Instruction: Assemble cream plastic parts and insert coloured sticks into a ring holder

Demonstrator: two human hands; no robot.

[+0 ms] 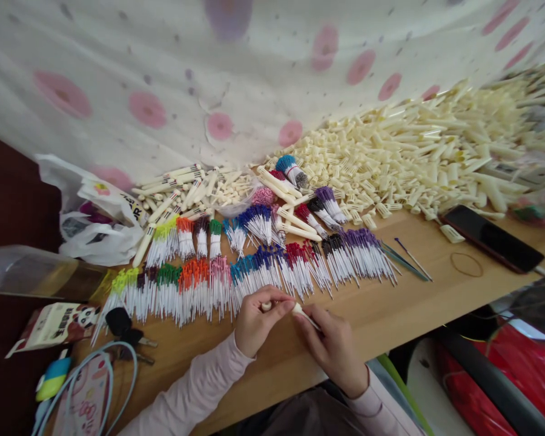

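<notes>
White curtain [163, 66]: quantity one; pink flower print; behind table.
Table [381, 321]: wood; both hands above its near edge.
Heap [404, 145]: cream pen parts, uncountable; rear right.
Refill row [249, 275]: ten colour groups, yellow at left to purple at right; individual refills too dense to count.
Carrier bag [104, 242]: quantity one, white; purple item inside; printed lettering folded, not fully legible.
Left hand [261, 318]: thumb and forefinger together at barrel end; cream piece [266, 306] held in the curl.
Right hand [333, 345]: fingers clamped on barrel [298, 309], which lies between both hands, front of refill row.
Phone [493, 238]: quantity one; screen dark; cable attached.
Packet [57, 325]: quantity one; panda print; characters too blurred to read.
Keys [146, 343]: two blades visible.
</notes>
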